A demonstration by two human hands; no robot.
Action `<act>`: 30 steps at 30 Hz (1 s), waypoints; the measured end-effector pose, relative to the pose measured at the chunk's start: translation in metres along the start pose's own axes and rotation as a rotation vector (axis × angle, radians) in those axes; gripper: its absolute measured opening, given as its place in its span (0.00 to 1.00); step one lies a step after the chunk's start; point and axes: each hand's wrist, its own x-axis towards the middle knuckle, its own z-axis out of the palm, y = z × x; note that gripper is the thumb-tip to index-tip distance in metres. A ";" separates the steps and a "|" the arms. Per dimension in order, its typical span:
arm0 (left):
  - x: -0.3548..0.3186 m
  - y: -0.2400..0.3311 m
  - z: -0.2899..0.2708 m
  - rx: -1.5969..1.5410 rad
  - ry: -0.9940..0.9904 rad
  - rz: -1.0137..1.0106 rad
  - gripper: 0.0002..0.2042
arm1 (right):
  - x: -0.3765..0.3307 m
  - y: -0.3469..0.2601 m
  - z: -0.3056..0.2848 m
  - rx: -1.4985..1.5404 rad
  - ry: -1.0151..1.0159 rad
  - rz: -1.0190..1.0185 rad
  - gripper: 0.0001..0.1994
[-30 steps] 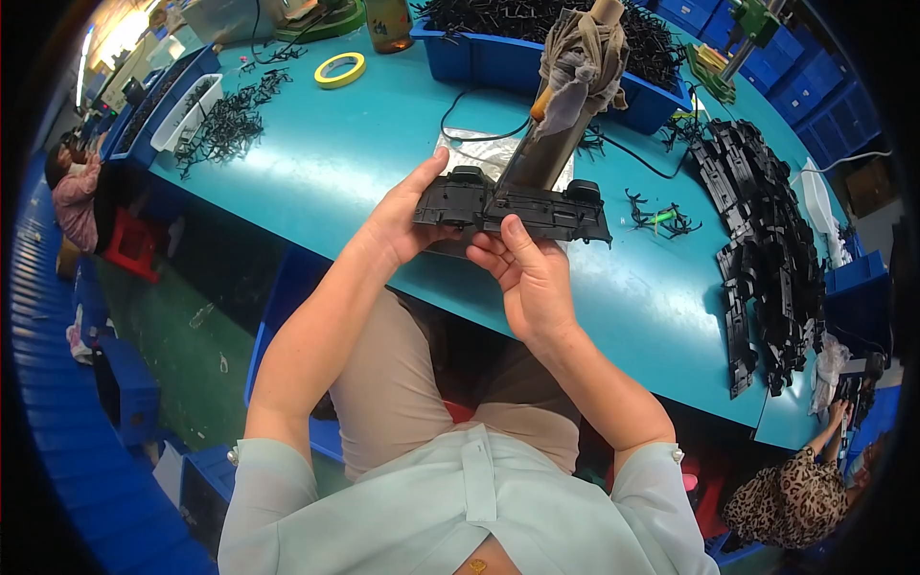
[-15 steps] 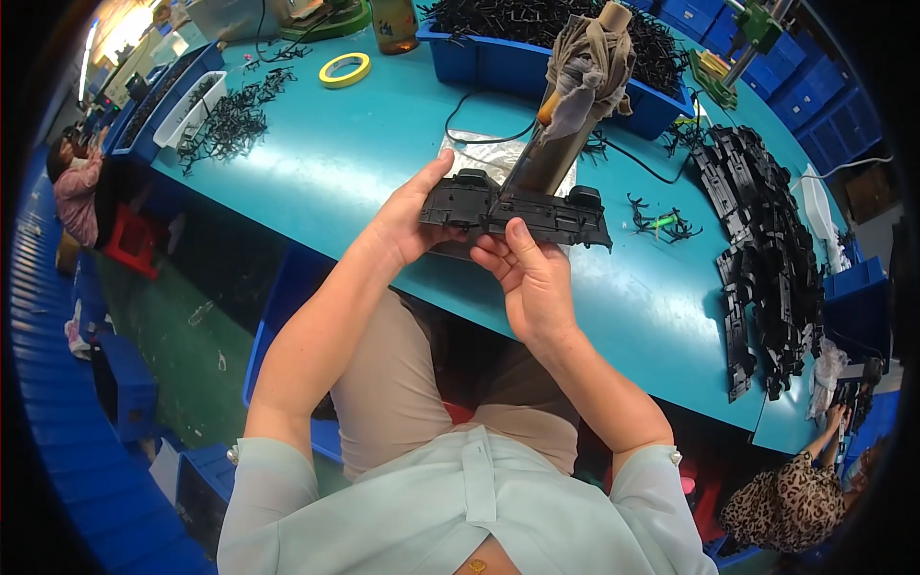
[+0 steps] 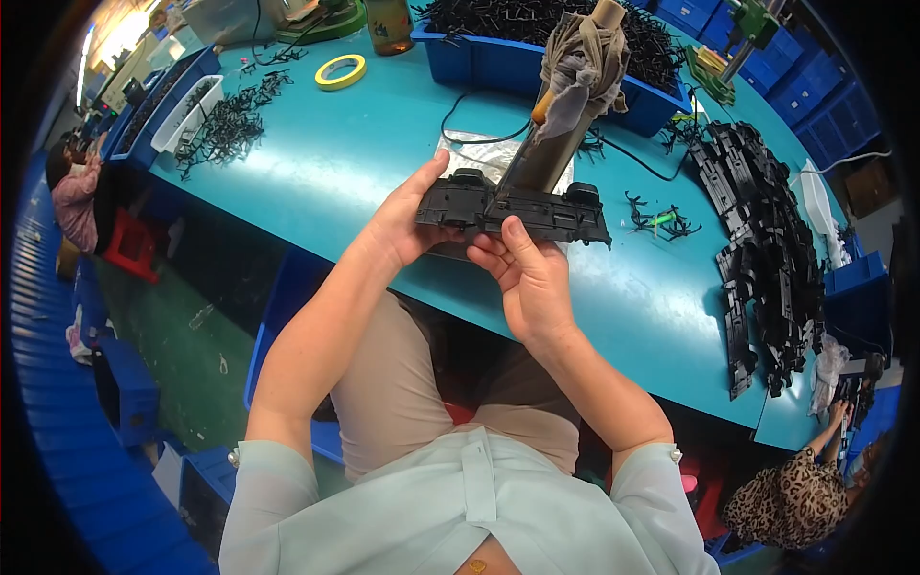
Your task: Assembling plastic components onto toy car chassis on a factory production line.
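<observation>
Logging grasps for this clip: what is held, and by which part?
Both hands hold one long black plastic part: the left hand grips its left end, the right hand supports its lower edge near the middle.

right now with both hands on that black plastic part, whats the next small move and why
Probably bring the black plastic part a little nearer the upright cloth-wrapped tool behind it. The left hand grips its left end, and the right hand supports it from below with fingers on the near edge. It is held level above the teal table, so both hands can steer it.
</observation>
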 end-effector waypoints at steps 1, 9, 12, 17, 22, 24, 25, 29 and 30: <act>0.000 0.000 0.001 0.003 0.000 0.004 0.23 | 0.000 0.000 -0.001 0.003 -0.003 -0.005 0.13; 0.001 -0.001 -0.001 0.006 -0.003 0.003 0.23 | 0.001 0.002 -0.002 0.013 0.003 0.002 0.13; 0.001 0.000 0.000 -0.003 -0.015 0.006 0.23 | 0.001 0.001 -0.001 0.011 0.001 0.006 0.13; 0.000 -0.001 0.003 -0.009 0.007 0.006 0.23 | 0.001 0.000 0.000 0.031 0.016 0.009 0.11; -0.001 0.000 0.001 0.010 0.025 0.004 0.23 | 0.000 0.001 0.001 0.031 0.021 0.010 0.11; -0.001 0.000 -0.001 0.008 0.025 -0.001 0.23 | 0.000 0.002 0.001 0.033 0.021 0.009 0.11; 0.000 -0.001 -0.001 0.006 0.023 -0.005 0.22 | 0.000 0.002 0.001 0.035 0.022 0.006 0.11; -0.001 -0.002 0.001 0.033 0.045 -0.012 0.22 | -0.003 0.004 -0.003 0.029 0.029 0.007 0.10; -0.001 -0.004 0.001 0.033 0.039 -0.010 0.22 | -0.005 0.006 -0.006 0.030 0.050 0.027 0.10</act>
